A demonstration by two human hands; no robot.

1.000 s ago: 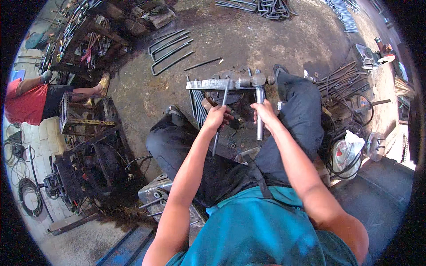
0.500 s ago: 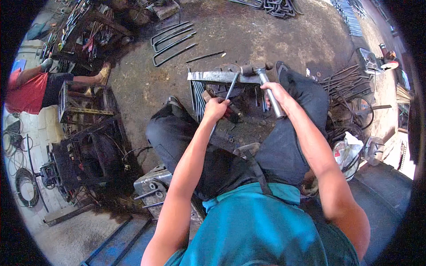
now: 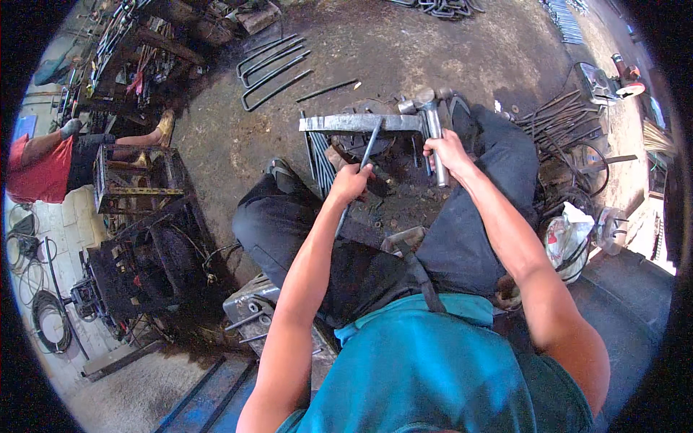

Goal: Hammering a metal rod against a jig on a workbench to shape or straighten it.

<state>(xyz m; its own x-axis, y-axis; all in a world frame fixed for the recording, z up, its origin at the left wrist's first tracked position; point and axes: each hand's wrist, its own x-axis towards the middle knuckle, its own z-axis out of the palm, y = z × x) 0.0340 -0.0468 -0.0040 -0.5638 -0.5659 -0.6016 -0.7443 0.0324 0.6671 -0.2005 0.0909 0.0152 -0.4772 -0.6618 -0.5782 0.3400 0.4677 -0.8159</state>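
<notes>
My left hand (image 3: 350, 182) is closed round a thin grey metal rod (image 3: 372, 141), whose far end lies against a thick pale metal bar (image 3: 336, 124). In my right hand (image 3: 450, 153) is a hammer (image 3: 434, 124), gripped by its metal handle. Its head is over the right end of the bar, off to the right of the rod's end; whether it touches the bar I cannot tell. Several more rods (image 3: 320, 155) lean under the bar's left end, beside my left hand. Below my hands lies a dark floor patch with small scraps.
Several U-shaped bent rods (image 3: 278, 72) and a straight rod (image 3: 326, 90) lie on the floor ahead. Scrap rods (image 3: 559, 126) pile up at right, near an angle grinder (image 3: 629, 79). A white bag (image 3: 569, 238) is by my right arm. Another person (image 3: 47, 169) is at far left.
The hammer head has moved right, away from the rod's end, and its handle has swung more upright. My left hand still holds the rod in about the same place.
</notes>
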